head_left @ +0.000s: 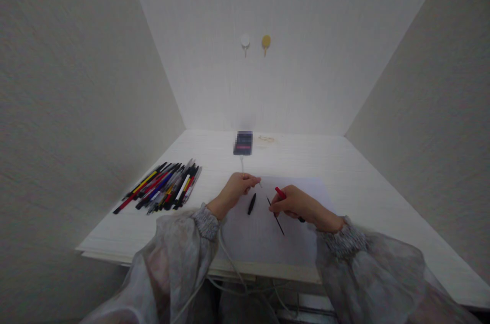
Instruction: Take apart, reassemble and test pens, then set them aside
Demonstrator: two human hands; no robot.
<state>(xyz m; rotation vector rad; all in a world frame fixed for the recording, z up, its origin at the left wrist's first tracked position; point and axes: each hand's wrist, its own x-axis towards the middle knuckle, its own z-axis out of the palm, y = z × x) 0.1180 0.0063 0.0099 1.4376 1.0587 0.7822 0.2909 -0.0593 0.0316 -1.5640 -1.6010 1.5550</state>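
Observation:
My left hand (238,187) is closed in a pinch on a tiny pale part that is too small to name. My right hand (294,202) is closed round a red pen barrel (279,192), whose red end sticks out past the fingers. A thin black refill (276,217) lies slanted on the white sheet of paper (264,237) just under that hand. A short black pen cap (251,203) rests on the paper between the two hands. Both sleeves are sheer and grey.
A pile of several pens (163,187) in black, red, yellow and blue lies at the left of the white table (383,186). A small dark device (243,143) with a cable stands at the back. Two hooks (255,42) hang on the wall.

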